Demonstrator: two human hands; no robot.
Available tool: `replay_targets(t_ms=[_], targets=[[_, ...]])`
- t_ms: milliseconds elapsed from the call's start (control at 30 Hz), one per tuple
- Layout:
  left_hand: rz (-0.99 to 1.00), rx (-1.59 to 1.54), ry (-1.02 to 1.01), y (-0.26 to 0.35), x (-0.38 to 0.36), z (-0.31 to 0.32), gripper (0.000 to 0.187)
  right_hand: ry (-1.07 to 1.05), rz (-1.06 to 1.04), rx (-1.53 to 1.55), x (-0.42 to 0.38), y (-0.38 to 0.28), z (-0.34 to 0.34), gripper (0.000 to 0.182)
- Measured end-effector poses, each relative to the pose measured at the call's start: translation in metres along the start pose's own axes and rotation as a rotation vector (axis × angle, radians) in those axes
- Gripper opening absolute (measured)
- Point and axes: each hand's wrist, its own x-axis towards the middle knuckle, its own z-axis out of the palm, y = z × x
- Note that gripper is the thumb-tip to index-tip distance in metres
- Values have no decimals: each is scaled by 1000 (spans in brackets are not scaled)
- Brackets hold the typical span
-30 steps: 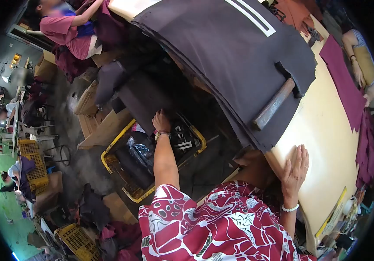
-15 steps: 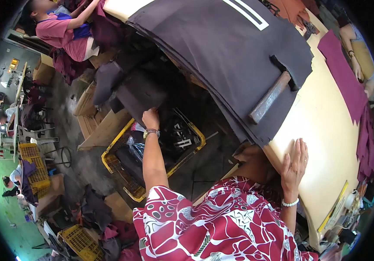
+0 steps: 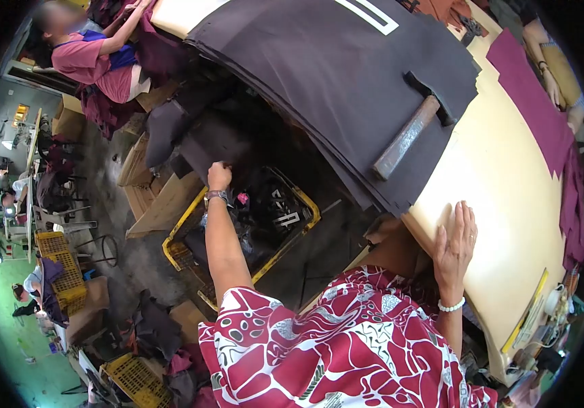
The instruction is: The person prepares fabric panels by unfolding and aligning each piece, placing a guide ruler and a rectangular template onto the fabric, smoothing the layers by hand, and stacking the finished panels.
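My left hand [image 3: 219, 175] is closed on the near edge of a dark fabric piece [image 3: 211, 141], above a crate with a yellow rim [image 3: 309, 205]. The fabric's far part merges with other dark cloth in shadow. Inside the crate are dark material, clear plastic, a small pink item [image 3: 242, 198] and a piece with a white mark. My right hand [image 3: 456, 238] lies flat and open on the pale tabletop [image 3: 502, 224]. Beyond it, a hammer [image 3: 406, 138] with a worn handle rests on a stack of dark fabric panels [image 3: 305, 81] bearing a white outlined shape.
A cardboard box [image 3: 159, 204] stands left of the crate. Maroon fabric [image 3: 526, 102] lies along the table's far side, near another person's arm [image 3: 546, 75]. A person in a pink shirt [image 3: 95, 58] stands at upper left. A yellow ruler [image 3: 528, 313] lies near the table's right corner.
My left hand has shifted slightly left and up with the dark fabric, and the pink item in the crate now shows. My right hand stays flat on the table. The whole view has shifted a little.
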Motion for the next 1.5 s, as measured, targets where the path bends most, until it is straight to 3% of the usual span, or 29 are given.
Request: replay_targets(t_ms=[167,267,333,400,533,600,700,767,800,933,1000,1033,1067,1133,1167,1267,1367,1400,1467,1500], targets=[[-39,-235,418,12,-4,-28,18,0,-5,0,0,-2,0,51],[192,-204,697,84,-21,-89,17,9,-12,24,-1,-2,2,53],[350,-235,739,162,-51,-122,13,46,-7,66,-1,5,7,55],[458,-561,500,241,-89,-147,13,56,21,176,-1,10,8,60],[934,-453,15,370,-162,-160,15,75,30,753,18,15,-25,65],[1311,-361,-155,418,-190,-137,15,176,-53,699,25,15,-54,65],[1591,-382,-459,475,-230,-116,15,217,-24,752,25,26,-83,64],[1673,-379,-440,507,-257,-109,14,238,62,806,17,43,-100,63],[1722,-343,-407,521,-266,-107,16,373,61,760,15,51,-103,58],[1712,-452,-506,567,-289,-96,20,421,299,929,-3,105,-102,49],[1670,-573,-666,588,-286,-94,22,209,250,753,-13,149,-98,36],[1601,-471,-784,597,-282,-105,26,170,266,708,-16,167,-97,30],[1690,-336,-735,606,-273,-114,31,131,281,662,-17,186,-97,24],[1747,-69,-781,623,-252,-110,33,-166,530,678,-5,225,-110,28],[1774,120,-745,633,-233,-91,32,-70,362,570,4,252,-99,31],[1682,498,-466,661,-173,-36,28,12,386,279,49,302,-97,30],[1491,256,83,686,-150,-34,22,253,524,127,93,327,-115,25],[1471,145,267,694,-163,-62,21,496,495,-2,107,340,-120,25],[1396,22,430,708,-176,-103,24,880,339,39,124,352,-156,31],[1464,-120,519,705,-186,-125,29,1056,323,89,118,327,-187,33]])
